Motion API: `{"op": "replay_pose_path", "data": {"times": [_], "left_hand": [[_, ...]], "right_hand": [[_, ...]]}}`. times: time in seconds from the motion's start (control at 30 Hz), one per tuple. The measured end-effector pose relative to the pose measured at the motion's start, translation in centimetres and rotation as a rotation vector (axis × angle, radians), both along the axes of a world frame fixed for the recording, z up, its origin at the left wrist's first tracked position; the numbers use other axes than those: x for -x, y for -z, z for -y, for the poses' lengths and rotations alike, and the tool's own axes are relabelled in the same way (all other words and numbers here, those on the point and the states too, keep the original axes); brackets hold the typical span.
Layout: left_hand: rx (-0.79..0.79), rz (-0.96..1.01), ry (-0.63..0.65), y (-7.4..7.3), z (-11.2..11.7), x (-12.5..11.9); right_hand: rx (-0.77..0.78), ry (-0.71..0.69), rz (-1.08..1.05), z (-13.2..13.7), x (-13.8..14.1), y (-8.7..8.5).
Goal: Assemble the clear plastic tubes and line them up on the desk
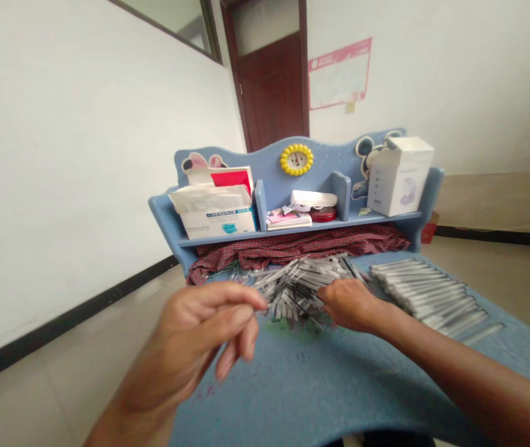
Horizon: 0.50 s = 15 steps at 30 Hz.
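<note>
Head camera is up on my screen. Nearest is the left hand (200, 335), raised over the front edge of the blue counter (321, 385). Thumb and forefinger are pressed tip to tip, and the other fingers (246, 338) hang loose below. I can't tell whether anything thin sits in that pinch.

— And the right?

— The right hand (351, 304) lies further in, palm down at the near edge of a loose heap of thin grey sticks (297, 282). Its fingers curl into the heap, so I can't tell whether they are closed on one.

— Where do the others lie?

— Just right of that hand is a tidy row (427, 295) of the same sticks, laid side by side on the counter. Behind the heap I see a red checked cloth (293, 247) bunched under a blue shelf (302, 226). On the shelf there is a tissue box (218, 220) on the left and a white carton (399, 177) on the right, with a yellow clock (296, 159) on the backboard. Beyond that is a brown door (272, 93).
</note>
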<state>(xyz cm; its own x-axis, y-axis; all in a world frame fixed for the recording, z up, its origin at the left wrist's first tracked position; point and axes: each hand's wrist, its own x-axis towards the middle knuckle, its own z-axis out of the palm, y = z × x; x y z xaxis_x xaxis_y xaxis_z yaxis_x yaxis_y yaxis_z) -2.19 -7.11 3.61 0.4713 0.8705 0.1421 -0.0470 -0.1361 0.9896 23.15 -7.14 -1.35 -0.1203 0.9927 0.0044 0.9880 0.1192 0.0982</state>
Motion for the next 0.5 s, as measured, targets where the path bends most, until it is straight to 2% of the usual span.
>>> {"op": "replay_pose_path", "data": {"times": [0.1, 0.2, 0.37, 0.5], "left_hand": [[-0.045, -0.163, 0.064, -0.1, -3.1, -4.7], [-0.022, -0.245, 0.058, 1.9, -5.1, -7.1], [0.023, -0.238, -0.005, 5.5, -6.4, -7.3], [0.048, -0.239, -0.024, 6.9, -6.6, -6.4]], "right_hand": [[0.003, 0.068, -0.001, -1.7, 0.1, 0.3], [0.019, 0.120, 0.001, -2.5, -0.3, 1.2], [0.021, 0.163, -0.007, -3.1, -0.8, 2.5], [0.002, 0.173, -0.035, -2.9, -1.9, 2.4]]}}
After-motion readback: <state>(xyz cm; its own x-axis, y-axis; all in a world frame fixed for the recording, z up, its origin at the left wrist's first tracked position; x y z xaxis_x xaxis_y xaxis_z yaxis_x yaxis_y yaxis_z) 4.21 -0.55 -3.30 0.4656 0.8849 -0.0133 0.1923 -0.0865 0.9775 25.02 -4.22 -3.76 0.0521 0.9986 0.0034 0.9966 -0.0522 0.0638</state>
